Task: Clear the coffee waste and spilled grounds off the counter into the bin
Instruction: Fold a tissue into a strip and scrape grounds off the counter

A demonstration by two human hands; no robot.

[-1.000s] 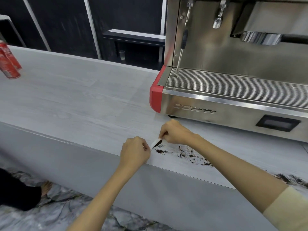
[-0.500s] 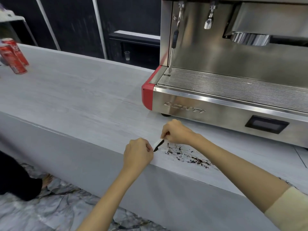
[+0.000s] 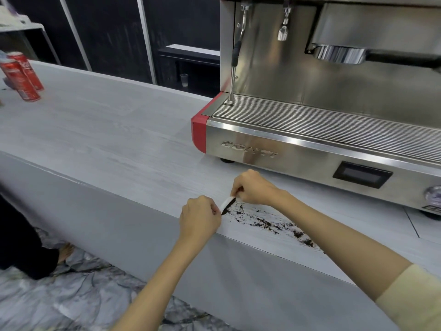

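Observation:
Dark spilled coffee grounds (image 3: 267, 223) lie scattered along the front edge of the pale grey counter (image 3: 114, 144), trailing to the right. A small white paper piece (image 3: 226, 204), dark with grounds on its inner side, is pinched at both ends. My left hand (image 3: 200, 218) grips its near end at the counter's edge. My right hand (image 3: 253, 187) grips its far end, resting on the counter just left of the grounds. No bin is in view.
A steel espresso machine (image 3: 310, 139) with a red corner stands right behind my hands. Two red cans (image 3: 22, 76) stand at the counter's far left. Below the counter is a marbled floor (image 3: 71, 295) with a person's bare foot (image 3: 65, 252) and dark clothing.
Both hands stay on the paper piece at the same spot by the grounds. The view has shifted slightly, so the machine and cans sit further right in the frame.

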